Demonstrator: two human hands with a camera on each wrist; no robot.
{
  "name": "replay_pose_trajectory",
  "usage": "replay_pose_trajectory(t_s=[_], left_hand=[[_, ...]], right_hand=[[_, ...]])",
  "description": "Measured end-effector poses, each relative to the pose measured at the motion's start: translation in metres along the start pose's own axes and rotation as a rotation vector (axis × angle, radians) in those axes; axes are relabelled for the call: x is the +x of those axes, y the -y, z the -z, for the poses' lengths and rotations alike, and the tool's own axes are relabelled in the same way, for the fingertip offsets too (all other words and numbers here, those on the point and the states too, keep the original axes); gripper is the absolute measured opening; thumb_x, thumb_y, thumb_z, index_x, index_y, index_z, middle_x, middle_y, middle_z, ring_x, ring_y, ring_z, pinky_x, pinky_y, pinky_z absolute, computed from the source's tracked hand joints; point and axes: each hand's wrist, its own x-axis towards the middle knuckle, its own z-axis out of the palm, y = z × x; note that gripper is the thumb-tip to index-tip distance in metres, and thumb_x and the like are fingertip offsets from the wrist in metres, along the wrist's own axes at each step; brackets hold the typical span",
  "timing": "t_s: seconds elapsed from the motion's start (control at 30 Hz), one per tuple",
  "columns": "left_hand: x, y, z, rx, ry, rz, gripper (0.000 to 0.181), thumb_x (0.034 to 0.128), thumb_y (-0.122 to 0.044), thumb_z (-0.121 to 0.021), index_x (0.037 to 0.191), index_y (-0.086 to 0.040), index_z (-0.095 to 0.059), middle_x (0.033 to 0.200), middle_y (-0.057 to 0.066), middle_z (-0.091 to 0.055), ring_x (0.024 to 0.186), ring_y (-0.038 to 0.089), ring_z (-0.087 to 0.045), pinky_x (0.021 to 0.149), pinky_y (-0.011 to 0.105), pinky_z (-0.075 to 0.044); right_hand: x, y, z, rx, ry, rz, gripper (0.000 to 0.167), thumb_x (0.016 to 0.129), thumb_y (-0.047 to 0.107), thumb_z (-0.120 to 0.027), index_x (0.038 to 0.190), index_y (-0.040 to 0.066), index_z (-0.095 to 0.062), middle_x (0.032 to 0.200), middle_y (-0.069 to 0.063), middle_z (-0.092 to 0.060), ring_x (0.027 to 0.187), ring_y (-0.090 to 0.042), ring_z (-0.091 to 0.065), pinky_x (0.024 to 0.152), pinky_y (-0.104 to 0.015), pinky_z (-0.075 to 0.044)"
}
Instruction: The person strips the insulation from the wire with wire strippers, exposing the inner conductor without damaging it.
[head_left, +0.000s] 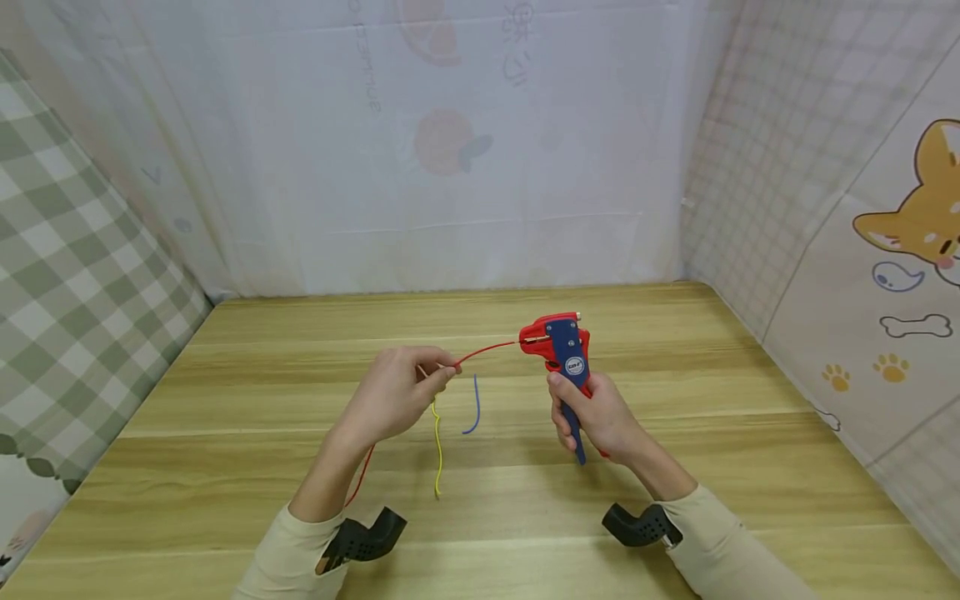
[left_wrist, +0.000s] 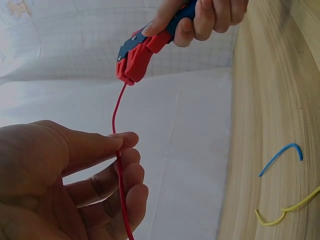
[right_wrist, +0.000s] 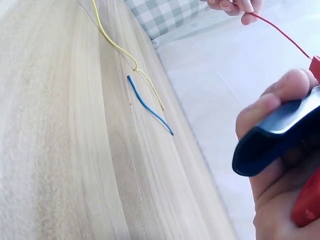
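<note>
Head view, with twelve o'clock toward the back edge of the table (head_left: 187, 467). The left hand (head_left: 397, 392) pinches the red wire (head_left: 487, 348) between thumb and forefinger; in the left wrist view its remaining fingers curl loosely, with the wire passing across them. The wire bows from this pinch toward two to three o'clock and meets the nose of the wire stripper (head_left: 573, 346); its other part hangs toward seven o'clock. The right hand (head_left: 600, 417) wraps its fingers round the stripper's handles, thumb on the blue side. The nose points to nine o'clock, the handles to between five and six, with a gap visible between their lower ends. The yellow wire (head_left: 439, 454) lies at five o'clock from the left hand, the short blue wire (head_left: 477, 408) between three and four.

Likely faults: the free span is slack, so a push from the left could buckle the wire rather than seat it. A light, two-finger pinch might slip under a pull. How deep the tip sits is hidden; too shallow a seat could let it slide out, while a hard squeeze at the wrong depth could nick or sever the core.
</note>
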Motion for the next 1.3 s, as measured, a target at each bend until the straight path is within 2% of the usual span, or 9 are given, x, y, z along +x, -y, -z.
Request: replay_pose_trajectory(t_s=[0.17, 0.33, 0.43, 0.5, 0.67, 0.9, 1.03, 1.17, 1.3], left_hand=[[-0.002, -0.001, 0.002, -0.013, 0.003, 0.01, 0.017, 0.1031, -0.015, -0.066, 0.107, -0.013, -0.082, 0.081, -0.001, -0.074, 0.066, 0.011, -0.061, 0.062, 0.03, -0.05], [-0.003, -0.003, 0.005, -0.013, 0.005, -0.014, 0.015, 0.1022, -0.013, -0.068, 0.105, -0.012, -0.082, 0.077, -0.003, -0.071, 0.064, 0.01, -0.056, 0.063, 0.028, -0.047], [-0.002, -0.003, 0.007, 0.0, 0.01, -0.032, 0.014, 0.1022, -0.013, -0.069, 0.105, -0.011, -0.083, 0.081, -0.003, -0.074, 0.064, 0.009, -0.056, 0.064, 0.027, -0.047], [-0.001, -0.002, 0.009, 0.006, 0.006, -0.036, 0.015, 0.1024, -0.012, -0.068, 0.104, -0.011, -0.083, 0.085, -0.001, -0.076, 0.067, 0.009, -0.058, 0.066, 0.028, -0.048], [0.0, 0.001, 0.014, 0.02, -0.024, -0.022, 0.015, 0.1022, -0.012, -0.069, 0.104, -0.01, -0.083, 0.093, 0.002, -0.08, 0.078, 0.012, -0.069, 0.073, 0.032, -0.055], [0.0, 0.002, 0.017, 0.029, -0.019, -0.021, 0.014, 0.1015, -0.014, -0.071, 0.102, -0.013, -0.085, 0.094, 0.0, -0.081, 0.082, 0.013, -0.072, 0.076, 0.032, -0.056], [-0.001, 0.003, 0.018, 0.009, -0.017, -0.015, 0.013, 0.1015, -0.013, -0.071, 0.102, -0.012, -0.084, 0.094, 0.001, -0.081, 0.082, 0.013, -0.072, 0.076, 0.032, -0.056], [-0.003, 0.003, 0.02, -0.014, -0.018, 0.004, 0.014, 0.1023, -0.012, -0.07, 0.102, -0.012, -0.083, 0.091, -0.001, -0.079, 0.08, 0.013, -0.068, 0.073, 0.032, -0.054], [-0.004, 0.001, 0.02, -0.015, 0.001, 0.01, 0.013, 0.1027, -0.014, -0.069, 0.102, -0.013, -0.082, 0.085, -0.003, -0.075, 0.076, 0.014, -0.063, 0.069, 0.031, -0.051]], right_hand=[[0.002, 0.0, 0.0, 0.012, -0.019, -0.007, 0.045, 0.115, 0.031, -0.044, 0.084, -0.001, -0.049, 0.058, 0.004, -0.055, 0.044, -0.011, -0.057, 0.045, -0.031, -0.053], [0.003, 0.0, 0.004, 0.029, -0.006, -0.033, 0.04, 0.115, 0.032, -0.044, 0.086, 0.004, -0.049, 0.059, 0.004, -0.054, 0.045, -0.012, -0.055, 0.046, -0.029, -0.052], [0.003, 0.001, 0.005, 0.012, 0.0, -0.039, 0.04, 0.115, 0.031, -0.045, 0.086, 0.005, -0.049, 0.059, 0.004, -0.054, 0.044, -0.012, -0.054, 0.045, -0.029, -0.051], [0.002, 0.002, 0.005, 0.028, 0.021, -0.043, 0.039, 0.115, 0.031, -0.044, 0.086, 0.006, -0.049, 0.059, 0.004, -0.055, 0.044, -0.011, -0.055, 0.045, -0.028, -0.051], [0.003, 0.006, 0.002, 0.149, 0.101, -0.077, 0.04, 0.116, 0.034, -0.041, 0.087, 0.01, -0.05, 0.061, 0.005, -0.056, 0.046, -0.009, -0.057, 0.048, -0.024, -0.051], [0.002, 0.007, 0.004, 0.111, 0.096, -0.076, 0.04, 0.116, 0.034, -0.041, 0.086, 0.009, -0.051, 0.061, 0.005, -0.056, 0.046, -0.009, -0.057, 0.048, -0.024, -0.052], [0.002, 0.004, 0.007, 0.122, 0.15, -0.051, 0.037, 0.117, 0.03, -0.04, 0.089, 0.009, -0.053, 0.064, 0.005, -0.06, 0.051, -0.009, -0.062, 0.051, -0.027, -0.056], [0.002, 0.001, 0.012, 0.086, 0.169, 0.007, 0.032, 0.116, 0.022, -0.041, 0.094, 0.006, -0.058, 0.072, 0.002, -0.066, 0.061, -0.011, -0.069, 0.059, -0.034, -0.062], [0.002, 0.002, 0.013, 0.045, 0.19, 0.024, 0.03, 0.116, 0.018, -0.043, 0.099, 0.0, -0.059, 0.081, -0.001, -0.071, 0.069, -0.016, -0.074, 0.069, -0.043, -0.066]])
